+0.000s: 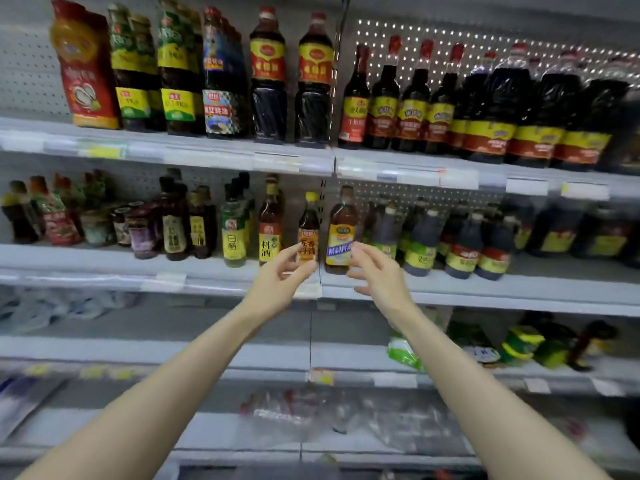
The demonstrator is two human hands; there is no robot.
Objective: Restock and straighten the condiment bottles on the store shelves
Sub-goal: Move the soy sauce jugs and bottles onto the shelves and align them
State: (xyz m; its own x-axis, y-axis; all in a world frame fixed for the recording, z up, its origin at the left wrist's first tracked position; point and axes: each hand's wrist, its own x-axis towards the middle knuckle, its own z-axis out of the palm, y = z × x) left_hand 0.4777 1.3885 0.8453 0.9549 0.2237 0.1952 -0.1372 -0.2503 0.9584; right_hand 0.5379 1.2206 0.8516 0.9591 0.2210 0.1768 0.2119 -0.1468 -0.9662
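Condiment bottles stand upright along the grey metal middle shelf. At its centre, a brown-capped amber bottle with yellow-and-blue label has a smaller yellow-capped, orange-labelled bottle just left. Right hand is beside the larger, left hand beside the smaller; all fingers are loosely spread, gripping nothing.

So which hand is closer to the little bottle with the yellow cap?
The left hand. Its fingertips sit right in front of the lower label of the yellow-capped bottle. The right hand is further right, at the neighbouring blue-labelled bottle.
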